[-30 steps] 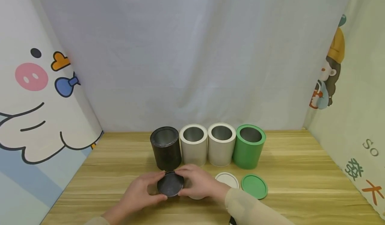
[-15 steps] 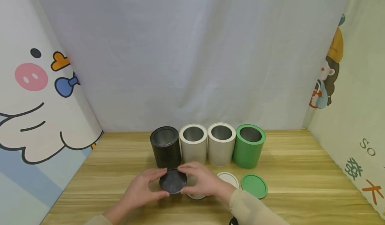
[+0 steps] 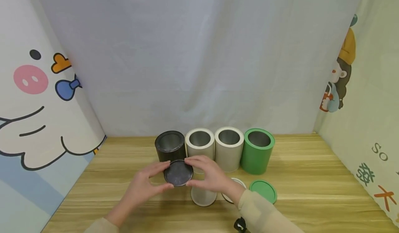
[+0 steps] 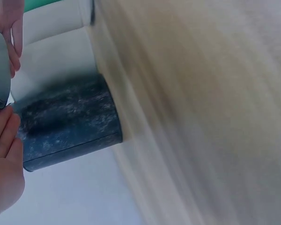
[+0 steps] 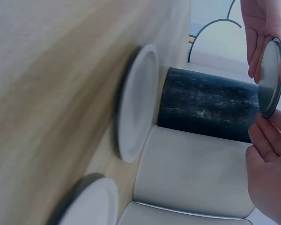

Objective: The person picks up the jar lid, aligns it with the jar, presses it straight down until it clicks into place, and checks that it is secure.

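A round black lid [image 3: 178,173] is held up off the table between both hands, close in front of the black can [image 3: 170,146]. My left hand [image 3: 146,184] pinches its left edge with fingers at the top and thumb below. On the opposite edge, my right hand [image 3: 209,176] grips it the same way. The right wrist view shows the lid [image 5: 270,77] tilted, seen nearly edge-on, with the black can [image 5: 206,105] behind it. Topless, the black can stands upright at the left end of a row of cans.
Right of the black can stand two white cans [image 3: 229,157] and a green can [image 3: 257,157], all without lids. On the wooden table [image 3: 311,191] lie a white lid [image 3: 203,195], a second white lid [image 3: 238,182] partly behind the right wrist, and a green lid [image 3: 263,190].
Both hands have lifted the black lid and carried it forward toward the black can. The nearer white lid, partly covered before, now shows more fully.
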`<state>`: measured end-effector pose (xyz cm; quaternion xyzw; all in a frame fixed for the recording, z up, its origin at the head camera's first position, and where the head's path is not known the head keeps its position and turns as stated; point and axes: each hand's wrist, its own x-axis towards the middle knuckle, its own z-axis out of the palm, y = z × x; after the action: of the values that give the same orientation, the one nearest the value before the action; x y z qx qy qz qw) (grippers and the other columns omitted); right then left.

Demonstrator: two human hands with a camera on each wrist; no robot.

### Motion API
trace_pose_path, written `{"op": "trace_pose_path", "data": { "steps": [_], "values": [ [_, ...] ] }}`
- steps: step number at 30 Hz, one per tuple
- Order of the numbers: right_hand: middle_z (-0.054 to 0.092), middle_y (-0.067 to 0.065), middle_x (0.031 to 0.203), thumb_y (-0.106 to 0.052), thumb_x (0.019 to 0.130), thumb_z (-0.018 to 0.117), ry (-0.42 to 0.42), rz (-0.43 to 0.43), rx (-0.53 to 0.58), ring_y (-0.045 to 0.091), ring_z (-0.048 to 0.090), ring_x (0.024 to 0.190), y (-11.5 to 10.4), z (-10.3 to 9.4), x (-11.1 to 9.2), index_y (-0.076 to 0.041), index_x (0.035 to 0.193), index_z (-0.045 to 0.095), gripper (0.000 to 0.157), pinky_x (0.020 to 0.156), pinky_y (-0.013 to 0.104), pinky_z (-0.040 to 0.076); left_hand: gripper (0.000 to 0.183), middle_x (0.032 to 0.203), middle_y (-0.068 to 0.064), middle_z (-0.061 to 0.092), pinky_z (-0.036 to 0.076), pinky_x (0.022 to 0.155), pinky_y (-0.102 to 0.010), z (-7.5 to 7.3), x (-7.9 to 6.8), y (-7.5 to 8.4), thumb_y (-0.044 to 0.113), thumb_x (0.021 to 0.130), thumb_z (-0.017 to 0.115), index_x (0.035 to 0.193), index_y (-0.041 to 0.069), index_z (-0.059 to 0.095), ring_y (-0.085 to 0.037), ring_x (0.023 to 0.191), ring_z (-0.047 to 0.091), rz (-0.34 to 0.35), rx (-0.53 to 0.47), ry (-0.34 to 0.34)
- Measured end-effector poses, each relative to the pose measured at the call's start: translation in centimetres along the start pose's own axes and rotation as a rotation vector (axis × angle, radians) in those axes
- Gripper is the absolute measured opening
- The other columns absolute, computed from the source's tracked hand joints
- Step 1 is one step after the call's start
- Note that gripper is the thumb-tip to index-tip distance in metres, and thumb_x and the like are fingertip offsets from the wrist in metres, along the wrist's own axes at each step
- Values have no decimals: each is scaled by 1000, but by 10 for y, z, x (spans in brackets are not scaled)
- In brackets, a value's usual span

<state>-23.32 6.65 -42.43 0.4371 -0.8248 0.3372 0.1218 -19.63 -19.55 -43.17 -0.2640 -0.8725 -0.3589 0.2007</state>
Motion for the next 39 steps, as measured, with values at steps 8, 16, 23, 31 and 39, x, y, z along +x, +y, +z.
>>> {"op": "trace_pose_path", "data": {
  "steps": [8,16,23,31,39],
  "values": [
    [61,11,133,-25,77,86,80,11,-13,27,54,124,2,-6,12,-2,133,62,65,106,40,43,66,124,-3,68,50,96,-50,-7,12,0,21,63,94,123,8,71,-32,116,61,11,19,84],
    [64,13,128,-24,76,87,152,-25,-35,28,57,119,-3,-14,22,1,127,65,61,103,40,46,68,127,-7,67,47,98,-54,-12,21,-1,19,63,94,126,8,70,-37,119,59,48,30,120],
    [64,14,127,-22,77,86,175,-25,-53,29,57,119,-3,-19,30,1,126,65,58,105,39,44,68,127,-6,67,48,97,-56,-17,31,-1,18,64,94,127,8,69,-36,119,59,27,20,126],
    [64,11,129,-23,83,82,154,59,-87,28,55,122,-4,-17,43,-1,129,64,54,106,39,43,64,126,-12,66,46,97,-59,-19,40,-8,17,68,92,127,6,69,-41,120,57,-32,43,136],
    [62,13,132,-21,89,76,137,119,-130,30,53,124,-1,-12,57,1,131,62,50,107,40,42,66,131,-19,62,46,99,-58,-21,49,-13,21,72,90,132,7,65,-40,123,55,-124,52,106]
  ]
}}
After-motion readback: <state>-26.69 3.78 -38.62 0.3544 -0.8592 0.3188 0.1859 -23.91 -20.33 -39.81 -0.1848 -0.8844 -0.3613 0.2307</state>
